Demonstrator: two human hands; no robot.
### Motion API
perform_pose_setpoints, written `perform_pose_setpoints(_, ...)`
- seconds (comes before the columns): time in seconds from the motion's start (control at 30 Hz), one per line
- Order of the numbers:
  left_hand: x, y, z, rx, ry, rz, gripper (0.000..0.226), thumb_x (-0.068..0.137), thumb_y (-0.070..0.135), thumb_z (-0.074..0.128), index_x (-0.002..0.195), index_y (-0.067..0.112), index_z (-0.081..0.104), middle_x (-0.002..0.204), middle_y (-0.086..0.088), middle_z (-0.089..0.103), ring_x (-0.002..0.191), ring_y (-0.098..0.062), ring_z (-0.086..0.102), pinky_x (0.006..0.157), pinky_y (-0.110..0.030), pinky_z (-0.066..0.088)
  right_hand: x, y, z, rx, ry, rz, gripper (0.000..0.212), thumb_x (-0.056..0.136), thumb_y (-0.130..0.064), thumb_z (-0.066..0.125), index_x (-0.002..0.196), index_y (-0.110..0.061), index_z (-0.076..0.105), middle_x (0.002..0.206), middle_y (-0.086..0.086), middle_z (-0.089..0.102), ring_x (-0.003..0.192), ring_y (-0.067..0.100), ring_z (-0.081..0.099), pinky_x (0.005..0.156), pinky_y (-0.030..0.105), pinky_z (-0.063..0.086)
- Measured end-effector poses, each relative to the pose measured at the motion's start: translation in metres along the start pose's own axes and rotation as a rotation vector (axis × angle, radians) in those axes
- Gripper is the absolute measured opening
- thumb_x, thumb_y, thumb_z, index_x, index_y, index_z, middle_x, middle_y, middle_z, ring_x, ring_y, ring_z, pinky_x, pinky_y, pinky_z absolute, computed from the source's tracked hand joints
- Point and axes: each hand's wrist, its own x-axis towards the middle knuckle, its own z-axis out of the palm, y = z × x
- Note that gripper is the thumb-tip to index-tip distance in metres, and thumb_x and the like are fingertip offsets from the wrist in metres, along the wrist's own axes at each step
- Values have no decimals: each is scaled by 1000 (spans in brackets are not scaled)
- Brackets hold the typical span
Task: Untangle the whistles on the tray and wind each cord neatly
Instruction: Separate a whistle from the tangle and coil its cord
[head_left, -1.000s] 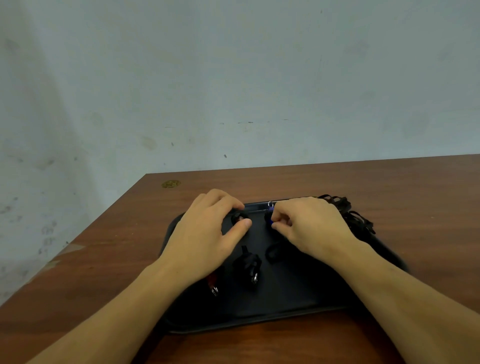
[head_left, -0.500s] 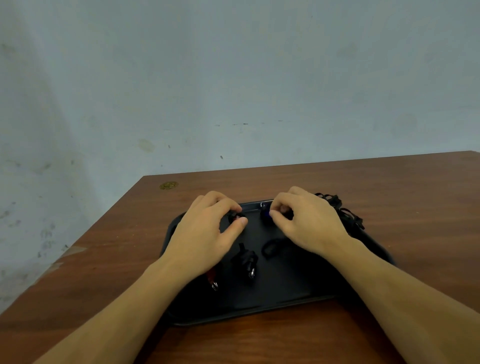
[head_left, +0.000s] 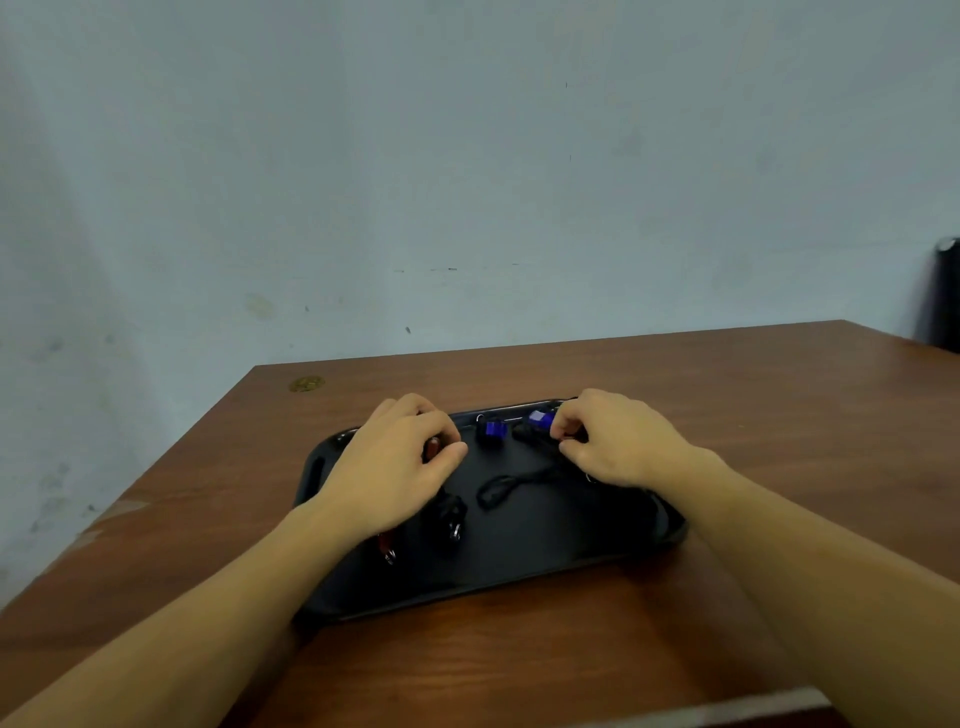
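A black tray (head_left: 519, 566) lies on the wooden table. My left hand (head_left: 389, 467) curls over the tray's left part and pinches a red whistle (head_left: 432, 448) between thumb and fingers. My right hand (head_left: 613, 441) grips a blue whistle (head_left: 537, 418) with its black cord at the tray's far right. A second blue whistle (head_left: 493, 430) sits free between the hands. A black cord loop (head_left: 496, 491) lies mid-tray. A black whistle with a ring (head_left: 452, 519) and another red whistle (head_left: 387, 545) lie near my left wrist.
The brown table (head_left: 779, 415) extends to the right and ends at a pale wall. A round brass mark (head_left: 306, 383) sits at the far left corner. A dark object (head_left: 943, 296) stands beyond the table's right edge.
My right hand has shifted right along the tray's far edge, uncovering a blue whistle between the hands. The tangle at the tray's far right is now under that hand. The view has tilted.
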Motion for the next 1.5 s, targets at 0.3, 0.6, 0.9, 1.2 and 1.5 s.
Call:
perform_pose_setpoints(0.3,0,19,-8,1,-50,1,18,95,42,56,98,30,68,113,9,55,107,-14,48,94,-33,42,-4,5,9,-62,-45,50,37,90,-18,59,124,-31,55,126,0,53,105,29,60,81,35,50)
perform_pose_setpoints(0.6,6,52,-11,33,-29,55,18,97,36,55,107,25,67,116,4,59,109,-18,51,93,-34,43,-17,8,-13,568,139,-46,58,84,-11,70,133,-34,50,122,-8,54,85,16,67,72,26,53)
perform_pose_setpoints(0.9,25,92,-2,-29,-35,166,39,93,47,58,126,26,56,124,4,59,114,-14,50,93,-30,42,-23,9,-43,604,-41,-115,80,83,-16,74,147,-38,31,117,-9,59,76,9,69,77,29,56)
perform_pose_setpoints(1.2,32,101,12,51,-160,126,33,88,48,63,112,26,62,105,4,53,102,-19,47,90,-40,46,-26,7,-66,429,-65,-143,98,77,-14,81,148,-45,22,122,-6,53,83,18,72,79,36,59)
perform_pose_setpoints(1.5,32,110,-12,-306,-152,27,34,92,23,56,126,26,61,118,9,67,106,-6,61,90,-24,48,-37,-3,-89,627,62,-217,83,82,-2,70,146,-39,33,120,-6,59,88,26,73,81,43,61)
